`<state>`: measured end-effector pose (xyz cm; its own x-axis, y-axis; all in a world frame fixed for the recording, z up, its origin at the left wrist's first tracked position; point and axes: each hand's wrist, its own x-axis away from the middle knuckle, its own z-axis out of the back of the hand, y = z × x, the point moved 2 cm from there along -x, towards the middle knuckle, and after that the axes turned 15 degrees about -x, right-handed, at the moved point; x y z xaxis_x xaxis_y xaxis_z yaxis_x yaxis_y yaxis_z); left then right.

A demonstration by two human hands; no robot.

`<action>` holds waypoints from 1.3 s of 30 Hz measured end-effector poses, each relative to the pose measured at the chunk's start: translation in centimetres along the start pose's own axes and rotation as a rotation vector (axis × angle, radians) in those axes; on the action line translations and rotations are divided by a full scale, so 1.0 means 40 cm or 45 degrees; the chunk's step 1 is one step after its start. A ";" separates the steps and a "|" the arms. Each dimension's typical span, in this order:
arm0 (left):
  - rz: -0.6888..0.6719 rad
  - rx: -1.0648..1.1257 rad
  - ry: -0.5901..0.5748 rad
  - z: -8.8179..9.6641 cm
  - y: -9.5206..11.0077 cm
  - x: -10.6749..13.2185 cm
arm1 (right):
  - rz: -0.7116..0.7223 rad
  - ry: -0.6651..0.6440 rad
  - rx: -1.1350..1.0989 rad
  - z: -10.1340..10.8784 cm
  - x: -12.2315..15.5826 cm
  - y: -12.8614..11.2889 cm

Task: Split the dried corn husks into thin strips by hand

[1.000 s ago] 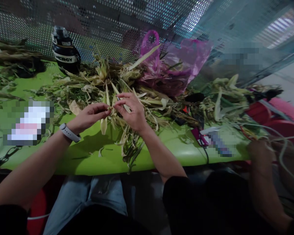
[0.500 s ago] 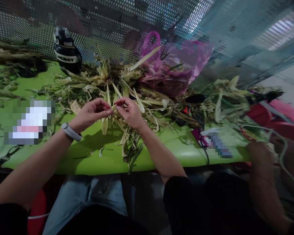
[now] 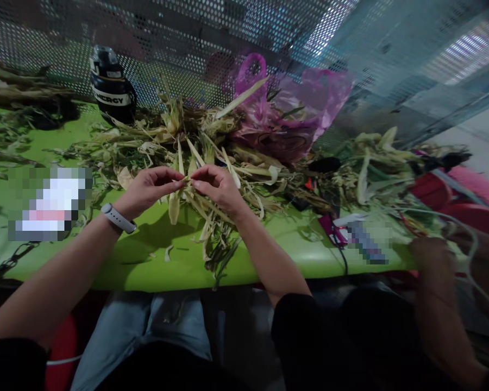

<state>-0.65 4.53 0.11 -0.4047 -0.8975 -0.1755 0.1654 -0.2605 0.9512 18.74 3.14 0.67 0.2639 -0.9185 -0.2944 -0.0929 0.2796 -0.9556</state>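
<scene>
Between both hands, over the green table (image 3: 146, 271), is a small pale yellow-green piece of husk (image 3: 187, 181). My left hand (image 3: 151, 187), with a white wristband (image 3: 118, 218), pinches one side of it with thumb and fingertips. On the other side my right hand (image 3: 217, 187) grips it the same way, fingertips nearly touching the left ones. Most of the piece is hidden by the fingers. Behind and below the hands spreads a heap of dry corn husks (image 3: 146, 147), with long pale strips (image 3: 173, 209) hanging toward me.
A black bottle (image 3: 113, 92) and a pink plastic bag (image 3: 285, 117) stand at the back by a perforated metal panel (image 3: 179, 43). Blurred-out phones lie left (image 3: 55, 203) and right (image 3: 367, 241). At the right edge a co-worker's hand (image 3: 430, 252) works near a white cable (image 3: 472, 239).
My hands stay close together; the right fingers have shifted slightly, with the fingertips now meeting nearer the left ones. The co-worker's hands at the right have moved a little.
</scene>
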 end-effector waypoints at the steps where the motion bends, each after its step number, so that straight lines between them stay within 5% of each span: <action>1: 0.004 -0.007 0.006 0.000 0.000 0.000 | -0.002 -0.004 0.002 0.000 0.000 0.000; 16: -0.102 0.011 -0.109 -0.013 0.017 0.007 | -0.204 -0.081 -0.253 0.000 -0.007 0.014; 24: -0.024 -0.162 -0.079 -0.014 0.016 0.006 | -0.217 -0.161 -0.107 0.012 -0.005 0.011; 31: 0.017 -0.121 -0.234 -0.018 0.010 0.005 | -0.153 -0.142 0.006 0.013 -0.005 0.020; 39: 0.054 0.007 -0.081 -0.006 -0.002 -0.004 | -0.277 -0.308 0.085 0.033 -0.009 -0.011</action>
<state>-0.40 4.60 -0.01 -0.4542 -0.8830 -0.1189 0.1784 -0.2209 0.9588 19.94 3.71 1.18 0.4917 -0.8680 -0.0697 0.0518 0.1090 -0.9927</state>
